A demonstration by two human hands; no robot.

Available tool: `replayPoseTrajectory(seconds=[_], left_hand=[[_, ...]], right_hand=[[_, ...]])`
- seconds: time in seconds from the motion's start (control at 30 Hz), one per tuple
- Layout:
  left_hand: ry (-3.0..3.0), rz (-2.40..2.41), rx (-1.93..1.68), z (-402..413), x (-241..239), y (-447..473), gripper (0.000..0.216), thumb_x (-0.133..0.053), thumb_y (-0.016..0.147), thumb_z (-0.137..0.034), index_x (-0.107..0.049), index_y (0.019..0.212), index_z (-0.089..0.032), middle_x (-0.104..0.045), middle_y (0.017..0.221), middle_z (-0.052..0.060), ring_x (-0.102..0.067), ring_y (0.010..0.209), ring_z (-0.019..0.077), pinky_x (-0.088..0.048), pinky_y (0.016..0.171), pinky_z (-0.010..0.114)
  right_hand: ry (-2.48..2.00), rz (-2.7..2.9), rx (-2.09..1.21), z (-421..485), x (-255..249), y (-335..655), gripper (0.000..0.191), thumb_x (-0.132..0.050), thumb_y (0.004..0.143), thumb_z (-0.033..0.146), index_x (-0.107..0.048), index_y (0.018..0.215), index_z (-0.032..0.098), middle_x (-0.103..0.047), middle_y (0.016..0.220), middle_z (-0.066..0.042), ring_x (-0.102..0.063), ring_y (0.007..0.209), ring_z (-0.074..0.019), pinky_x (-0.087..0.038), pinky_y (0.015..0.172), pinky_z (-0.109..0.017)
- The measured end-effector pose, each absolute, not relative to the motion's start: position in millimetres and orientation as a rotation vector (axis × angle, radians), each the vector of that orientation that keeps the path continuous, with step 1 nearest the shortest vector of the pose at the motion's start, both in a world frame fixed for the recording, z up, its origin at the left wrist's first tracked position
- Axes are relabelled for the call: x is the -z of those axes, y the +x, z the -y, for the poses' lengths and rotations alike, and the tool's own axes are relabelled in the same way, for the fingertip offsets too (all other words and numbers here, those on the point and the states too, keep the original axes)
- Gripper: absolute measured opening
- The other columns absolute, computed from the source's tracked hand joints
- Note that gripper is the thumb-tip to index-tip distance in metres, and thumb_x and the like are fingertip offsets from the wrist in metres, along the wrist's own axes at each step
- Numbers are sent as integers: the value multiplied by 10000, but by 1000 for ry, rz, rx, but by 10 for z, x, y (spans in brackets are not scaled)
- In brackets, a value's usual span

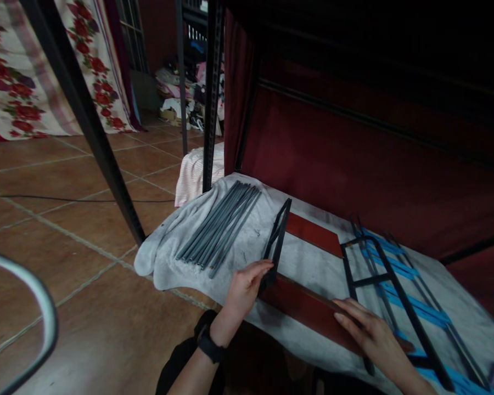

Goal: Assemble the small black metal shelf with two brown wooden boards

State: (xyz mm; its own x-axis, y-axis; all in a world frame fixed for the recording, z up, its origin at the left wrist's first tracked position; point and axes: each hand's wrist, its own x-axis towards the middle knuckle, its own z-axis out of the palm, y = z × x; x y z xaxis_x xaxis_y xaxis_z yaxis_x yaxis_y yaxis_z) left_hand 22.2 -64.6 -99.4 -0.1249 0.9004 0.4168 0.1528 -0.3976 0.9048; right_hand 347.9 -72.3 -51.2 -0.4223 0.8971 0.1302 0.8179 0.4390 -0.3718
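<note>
Nearest, a pale curved tube enters at the lower left, and a person's forearms reach in from the bottom edge, a dark watch on the left wrist. Of the 2 hands, the left hand grasps the near end of a black metal frame, thumb and fingers drawn together. The right hand lies over the near red-brown board, fingers stretched along its upper edge; whether it grips or only rests cannot be told. That board runs between the held frame and a black frame with a crossbar on the right. A far red-brown board lies beyond it, between the same 2 frames. Everything sits on a grey cloth. Left of the frames is a bundle of grey rods; on the far right, blue strips lie with thin dark rods. Behind hangs a maroon curtain; across the tiled floor, a floral cloth hangs near heaped fabrics.
</note>
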Motion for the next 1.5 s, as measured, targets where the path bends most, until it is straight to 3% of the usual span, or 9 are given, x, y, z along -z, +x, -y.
replayPoseTrajectory(seconds=[0.3, 0.5, 0.77, 1.03, 1.23, 1.33, 1.4, 1.5], left_hand=[[1286, -1175, -1754, 760, 1067, 503, 338, -494, 946, -264, -668, 1236, -240, -658, 1271, 50, -605, 1199, 212, -445, 1094, 396], [1021, -1109, -1713, 738, 1070, 518, 339, -578, 903, -337, -696, 1190, -202, -673, 1238, 81, -605, 1200, 242, -417, 1112, 438], [1031, -1019, -1672, 776, 983, 517, 388, -549, 919, -365, -651, 1259, -209, -592, 1358, 64, -499, 1317, 234, -324, 1170, 411], [990, -994, -1649, 826, 948, 500, 390, -547, 919, -360, -644, 1267, -214, -580, 1379, 62, -475, 1335, 226, -277, 1186, 421], [925, -1129, -1726, 765, 934, 527, 351, -596, 882, -392, -700, 1153, -194, -673, 1245, 79, -579, 1203, 217, -399, 1089, 369], [864, -1191, -1753, 730, 911, 506, 296, -660, 830, -417, -718, 1003, -184, -728, 999, 60, -659, 931, 190, -521, 849, 299], [815, -1211, -1737, 709, 912, 491, 259, -693, 793, -427, -698, 833, -171, -682, 757, 18, -615, 699, 150, -504, 662, 251], [790, -1151, -1680, 691, 935, 459, 260, -712, 769, -419, -686, 765, -160, -611, 635, -14, -538, 591, 115, -448, 585, 222]], right_hand=[[-1451, 2376, -357, 724, 535, 3478, 327, -522, 928, 443, -694, 1162, 294, -713, 1169, -27, -666, 1105, -225, -551, 955, -321], [-1442, 2379, -382, 697, 560, 3488, 323, -515, 931, 444, -698, 1144, 286, -718, 1149, -32, -680, 1072, -214, -558, 936, -312], [-1475, 2358, -367, 718, 563, 3482, 349, -505, 933, 455, -694, 1161, 272, -711, 1178, -45, -648, 1136, -241, -533, 982, -374], [-1471, 2334, -423, 713, 570, 3470, 338, -499, 934, 453, -689, 1161, 289, -703, 1184, -41, -659, 1105, -226, -541, 944, -345], [-1444, 2371, -547, 679, 484, 3414, 348, -464, 946, 461, -673, 1152, 275, -707, 1080, -53, -686, 982, -207, -555, 836, -315], [-1444, 2364, -557, 683, 466, 3403, 348, -462, 946, 461, -673, 1148, 273, -703, 1083, -52, -682, 986, -208, -549, 840, -317], [-1444, 2360, -552, 688, 469, 3403, 347, -462, 945, 461, -675, 1148, 278, -705, 1077, -48, -685, 974, -208, -551, 834, -318], [-1443, 2349, -528, 696, 473, 3402, 340, -471, 940, 456, -680, 1147, 285, -709, 1066, -40, -689, 958, -205, -553, 819, -314]])
